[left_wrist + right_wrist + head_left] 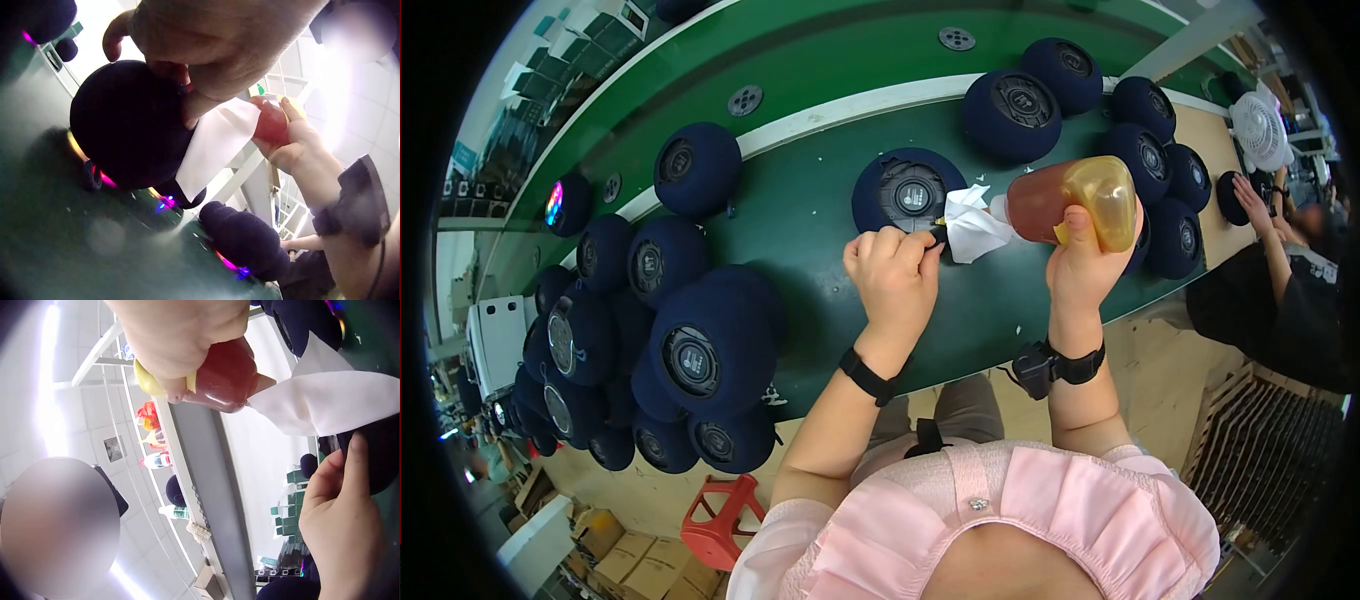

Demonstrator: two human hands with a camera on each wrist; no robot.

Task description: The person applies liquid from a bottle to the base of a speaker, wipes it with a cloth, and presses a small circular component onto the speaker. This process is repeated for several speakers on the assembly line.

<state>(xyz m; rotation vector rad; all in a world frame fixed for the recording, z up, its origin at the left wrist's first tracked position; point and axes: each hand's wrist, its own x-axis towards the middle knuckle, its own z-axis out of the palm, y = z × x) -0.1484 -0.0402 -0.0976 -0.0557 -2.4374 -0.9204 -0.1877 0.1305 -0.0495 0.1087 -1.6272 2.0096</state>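
Hiding bottle point(1068, 203) tip (partly): cloth point(972, 225).

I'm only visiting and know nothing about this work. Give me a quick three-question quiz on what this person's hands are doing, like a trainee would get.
1. True or false: the right hand grips an amber bottle.
2. Choose one. The bottle is: A) tipped, nozzle against a white cloth; B) standing upright; C) lying untouched.
3. Short answer: which hand pinches that cloth beside the navy speaker?

Key: 1 true; 2 A; 3 the left hand.
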